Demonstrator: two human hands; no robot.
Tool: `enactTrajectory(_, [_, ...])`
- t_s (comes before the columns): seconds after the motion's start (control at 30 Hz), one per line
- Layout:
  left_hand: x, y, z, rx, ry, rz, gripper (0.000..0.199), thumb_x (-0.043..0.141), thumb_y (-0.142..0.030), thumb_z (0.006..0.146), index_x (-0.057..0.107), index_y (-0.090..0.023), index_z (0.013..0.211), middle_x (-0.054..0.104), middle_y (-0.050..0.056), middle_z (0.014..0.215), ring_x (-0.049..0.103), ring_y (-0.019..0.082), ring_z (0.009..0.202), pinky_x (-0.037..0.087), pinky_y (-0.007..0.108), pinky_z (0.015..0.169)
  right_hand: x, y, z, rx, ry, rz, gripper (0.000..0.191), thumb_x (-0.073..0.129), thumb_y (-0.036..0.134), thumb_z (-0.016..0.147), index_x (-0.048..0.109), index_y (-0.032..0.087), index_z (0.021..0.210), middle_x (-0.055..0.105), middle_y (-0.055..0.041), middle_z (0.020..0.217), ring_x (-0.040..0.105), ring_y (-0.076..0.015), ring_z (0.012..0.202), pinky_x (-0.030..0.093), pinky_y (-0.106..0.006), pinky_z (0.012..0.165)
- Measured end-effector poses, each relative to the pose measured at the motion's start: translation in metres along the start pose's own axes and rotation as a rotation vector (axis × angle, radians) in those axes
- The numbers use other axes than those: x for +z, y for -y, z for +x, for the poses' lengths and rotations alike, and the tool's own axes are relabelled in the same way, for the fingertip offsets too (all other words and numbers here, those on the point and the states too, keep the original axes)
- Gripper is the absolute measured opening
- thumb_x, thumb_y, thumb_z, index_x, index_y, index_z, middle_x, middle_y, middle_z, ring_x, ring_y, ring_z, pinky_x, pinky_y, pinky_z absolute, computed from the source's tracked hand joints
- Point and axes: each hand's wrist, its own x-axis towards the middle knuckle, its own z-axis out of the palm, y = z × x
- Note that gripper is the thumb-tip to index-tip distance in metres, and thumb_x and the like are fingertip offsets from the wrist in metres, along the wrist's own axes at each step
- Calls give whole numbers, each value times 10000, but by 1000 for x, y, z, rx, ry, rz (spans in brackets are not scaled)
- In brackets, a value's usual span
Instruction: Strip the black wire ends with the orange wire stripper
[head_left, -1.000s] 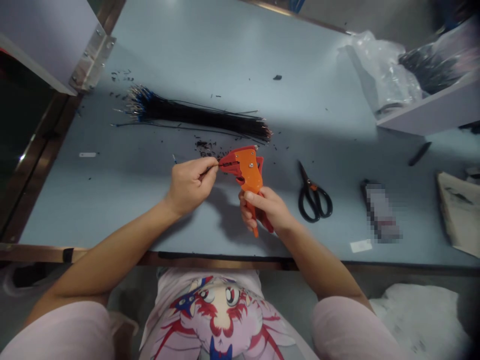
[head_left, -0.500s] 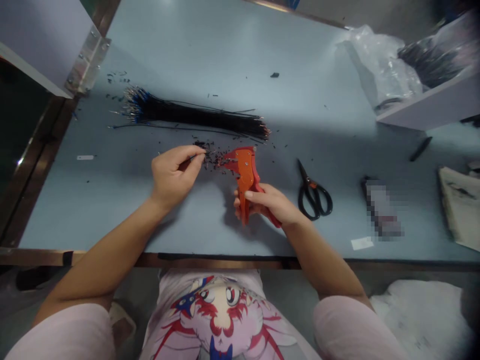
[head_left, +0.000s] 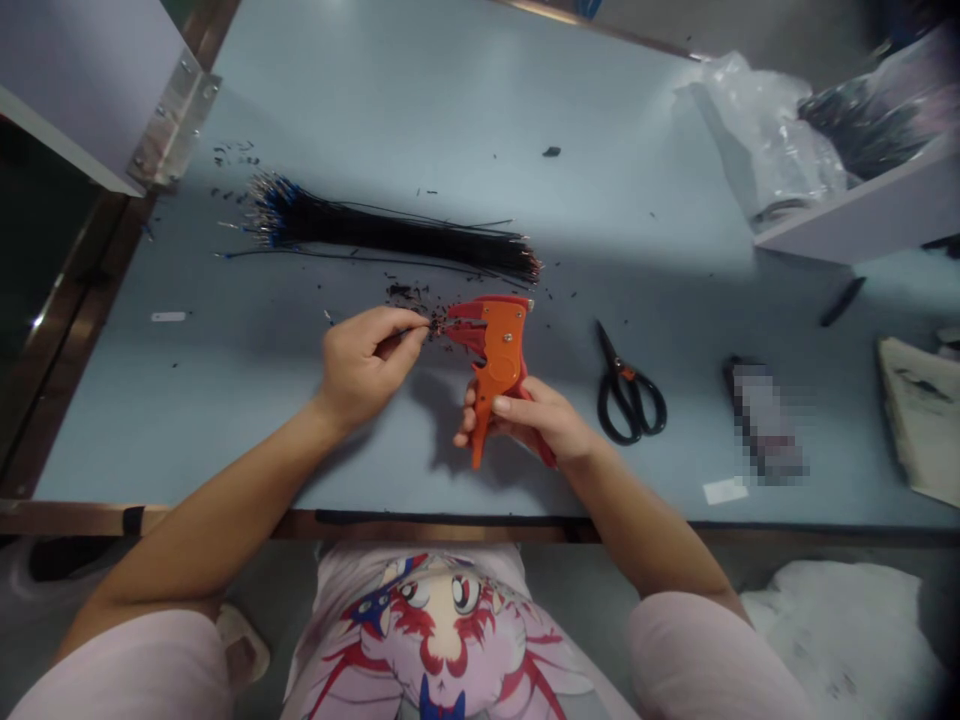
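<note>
I have the left hand pinching a thin black wire at the mouth of the orange-and-red wire stripper gripped by the right hand over the bench, seemingly at end-stripping, so the next move calls for seating the tip squarely before squeezing.

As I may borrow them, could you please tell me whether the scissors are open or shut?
Shut: the scissors show their blades together in one point, with the black handle loops side by side.
</note>
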Motion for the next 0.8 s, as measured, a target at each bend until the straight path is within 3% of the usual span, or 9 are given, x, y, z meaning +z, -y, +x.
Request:
enactTrajectory(0.27, [3, -5, -3, -3, 31, -32, 123, 579, -266, 818, 680, -199, 846, 689, -2, 747, 580, 91, 605, 437, 209, 586, 6, 0, -1, 36, 23, -29, 328, 680, 343, 780, 582, 96, 971, 657, -94, 819, 686, -238, 768, 557, -392, 685])
enactTrajectory(0.5, [1, -7, -4, 3, 21, -17, 119, 583, -272, 819, 682, -211, 845, 698, -3, 755, 597, 97, 619, 449, 208, 589, 7, -3, 0, 21, 0, -66, 292, 635, 381, 821, 576, 107, 902, 633, -58, 715, 664, -191, 626, 556, -330, 563])
enactTrajectory(0.8, [2, -6, -5, -1, 34, -18, 137, 574, -279, 829, 690, -214, 864, 704, 3, 771, 613, 106, 643, 452, 214, 598, 6, 0, -1, 23, 11, -91, 280, 636, 375, 819, 567, 116, 900, 633, -52, 710, 658, -182, 621, 560, -316, 557])
